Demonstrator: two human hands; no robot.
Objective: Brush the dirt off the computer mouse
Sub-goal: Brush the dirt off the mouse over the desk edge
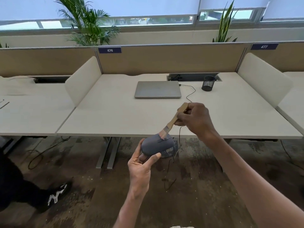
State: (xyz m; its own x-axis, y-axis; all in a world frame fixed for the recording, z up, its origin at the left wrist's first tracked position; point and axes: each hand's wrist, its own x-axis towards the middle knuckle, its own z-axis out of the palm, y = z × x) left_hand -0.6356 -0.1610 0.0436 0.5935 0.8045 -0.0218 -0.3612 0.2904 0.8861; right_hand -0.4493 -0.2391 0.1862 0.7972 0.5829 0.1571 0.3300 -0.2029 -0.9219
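Observation:
A dark grey wired computer mouse (154, 145) is held in the air just in front of the desk's front edge. My left hand (141, 167) grips it from below, thumb on its near side. My right hand (195, 119) grips the wooden handle of a small paintbrush (174, 119). The brush slants down to the left and its pale bristles touch the top of the mouse near the buttons. The mouse's thin black cable (169, 168) hangs down toward the floor.
On the beige desk (115, 116) lie a shut silver laptop (157, 89) with a plugged-in black cord and a black mesh pen cup (208, 83). Side dividers flank the desk. A person's dark trouser leg and shoe (56, 195) are at lower left on the carpet.

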